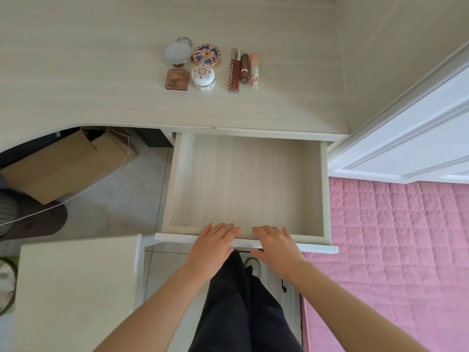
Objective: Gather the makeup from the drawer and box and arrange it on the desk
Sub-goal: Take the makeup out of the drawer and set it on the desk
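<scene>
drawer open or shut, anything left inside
Open: the drawer is pulled out from under the desk. Its visible bottom is bare, nothing inside.

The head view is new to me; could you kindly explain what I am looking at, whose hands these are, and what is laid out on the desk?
There is no machine here. A person wears one camera on the head, and it looks down at their own two bare hands. The left hand and the right hand rest with straight fingers on the front edge of the open drawer and hold nothing. No makeup shows in the drawer. On the desk beyond it lie a pale round case, a patterned compact, a brown palette and a flowered pot. Four slim tubes lie side by side to their right. A cardboard box sits under the desk.
</scene>
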Action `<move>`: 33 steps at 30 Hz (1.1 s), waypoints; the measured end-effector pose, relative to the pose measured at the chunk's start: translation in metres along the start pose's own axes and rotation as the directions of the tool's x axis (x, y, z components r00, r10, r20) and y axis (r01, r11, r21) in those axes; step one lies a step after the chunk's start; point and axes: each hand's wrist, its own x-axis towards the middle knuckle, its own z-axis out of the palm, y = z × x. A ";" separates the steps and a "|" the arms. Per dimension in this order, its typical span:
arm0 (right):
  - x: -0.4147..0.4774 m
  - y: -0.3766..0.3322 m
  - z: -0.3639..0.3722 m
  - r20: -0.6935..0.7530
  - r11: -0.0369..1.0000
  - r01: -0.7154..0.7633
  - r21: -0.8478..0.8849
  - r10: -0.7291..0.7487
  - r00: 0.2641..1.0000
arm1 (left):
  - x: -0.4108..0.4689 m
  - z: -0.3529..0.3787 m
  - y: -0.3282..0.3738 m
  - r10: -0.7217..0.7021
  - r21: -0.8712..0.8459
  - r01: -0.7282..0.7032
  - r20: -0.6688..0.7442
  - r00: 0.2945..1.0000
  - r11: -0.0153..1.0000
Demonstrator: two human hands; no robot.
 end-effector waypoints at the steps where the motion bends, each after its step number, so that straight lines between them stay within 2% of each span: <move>1: 0.000 0.001 0.001 0.011 1.000 0.002 -0.026 -0.002 1.000 | 0.000 0.000 -0.001 -0.001 0.012 0.001 -0.007 1.000 1.000; 6: 0.003 0.004 0.003 -0.019 0.998 0.015 -0.063 -0.017 1.000 | 0.001 0.000 -0.006 0.023 0.040 -0.019 -0.097 0.995 0.999; 20: 0.017 0.009 -0.013 -0.054 0.999 0.001 -0.050 -0.004 0.999 | 0.017 -0.026 -0.013 0.019 0.027 -0.019 0.021 1.000 0.999; 33: 0.049 0.021 -0.041 -0.072 0.998 -0.014 -0.060 0.009 0.997 | 0.058 -0.039 -0.032 0.050 0.024 -0.050 0.007 0.999 0.998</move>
